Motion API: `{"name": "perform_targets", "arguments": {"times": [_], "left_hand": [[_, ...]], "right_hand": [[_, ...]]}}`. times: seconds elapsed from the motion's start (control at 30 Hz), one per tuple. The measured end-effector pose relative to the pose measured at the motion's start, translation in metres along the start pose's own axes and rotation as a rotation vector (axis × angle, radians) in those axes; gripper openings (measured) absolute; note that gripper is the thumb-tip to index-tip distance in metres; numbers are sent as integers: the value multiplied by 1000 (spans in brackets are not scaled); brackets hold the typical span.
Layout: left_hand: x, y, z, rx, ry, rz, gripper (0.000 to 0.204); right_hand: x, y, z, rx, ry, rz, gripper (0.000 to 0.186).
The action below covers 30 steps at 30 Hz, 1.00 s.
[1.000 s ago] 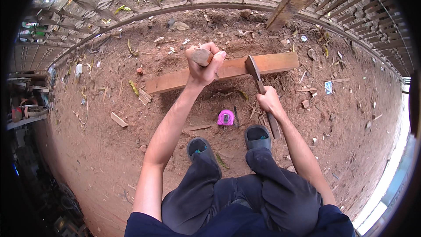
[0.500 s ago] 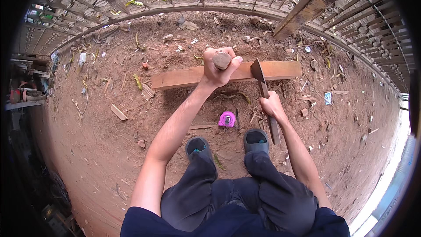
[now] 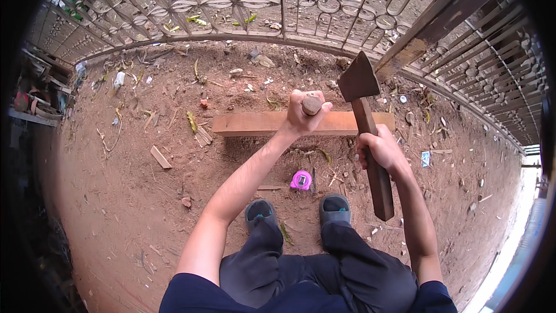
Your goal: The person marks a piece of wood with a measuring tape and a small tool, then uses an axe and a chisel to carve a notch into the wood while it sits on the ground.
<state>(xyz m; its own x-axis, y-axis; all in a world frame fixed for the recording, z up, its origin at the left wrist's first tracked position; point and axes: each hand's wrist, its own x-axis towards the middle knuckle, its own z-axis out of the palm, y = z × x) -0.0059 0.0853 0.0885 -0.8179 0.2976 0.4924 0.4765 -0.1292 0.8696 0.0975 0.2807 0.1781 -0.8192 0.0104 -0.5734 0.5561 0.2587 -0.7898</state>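
A long, squared wooden beam (image 3: 249, 124) lies crosswise on the dirt in front of my feet. My left hand (image 3: 303, 117) is wrapped round an upright round wooden piece (image 3: 311, 105), seen end-on. The rest of that piece is hidden below the fist, so I cannot tell whether it touches the beam. My right hand (image 3: 380, 146) grips the wooden handle of a hatchet (image 3: 359, 81). Its broad dark metal head is raised above the beam's right part, pointing away from me. A pink tape measure (image 3: 301, 180) rests on the ground between my shoes and the beam.
A metal fence (image 3: 237, 11) with scrollwork curves along the far side, joined by a thick post (image 3: 417, 46) at the right. Wood scraps (image 3: 160, 157), stones and litter dot the reddish dirt. Cluttered shelves (image 3: 37, 116) stand at the far left. My sandals (image 3: 335, 210) are close by.
My right hand has lifted the hatchet, its head now higher and farther from me. My left fist has shifted slightly right along the beam, still holding the round piece. The view has tilted upward.
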Motion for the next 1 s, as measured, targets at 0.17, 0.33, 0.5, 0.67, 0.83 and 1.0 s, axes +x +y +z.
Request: {"name": "perform_targets", "arguments": {"times": [0.17, 0.33, 0.5, 0.67, 0.83, 1.0], "left_hand": [[-9, -6, -9, -8, 5, -34, 29], [2, -1, 5, -45, 21, 47, 32], [-1, -13, 5, 12, 54, 157, 13], [-2, -4, 5, -60, 20, 114, 14], [-4, -5, 3, -69, -15, 13, 28], [-3, -8, 11, -93, 31, 71, 29]], "right_hand": [[-57, -120, -1, 115, -41, -371, 11], [-105, -178, -3, 149, 101, -677, 11], [-63, -109, 14, -278, -226, -44, 19], [-72, -124, 9, -172, -322, -54, 16], [-114, -188, 12, 173, 125, -523, 21], [-113, -173, -12, 213, -26, -614, 18]]}}
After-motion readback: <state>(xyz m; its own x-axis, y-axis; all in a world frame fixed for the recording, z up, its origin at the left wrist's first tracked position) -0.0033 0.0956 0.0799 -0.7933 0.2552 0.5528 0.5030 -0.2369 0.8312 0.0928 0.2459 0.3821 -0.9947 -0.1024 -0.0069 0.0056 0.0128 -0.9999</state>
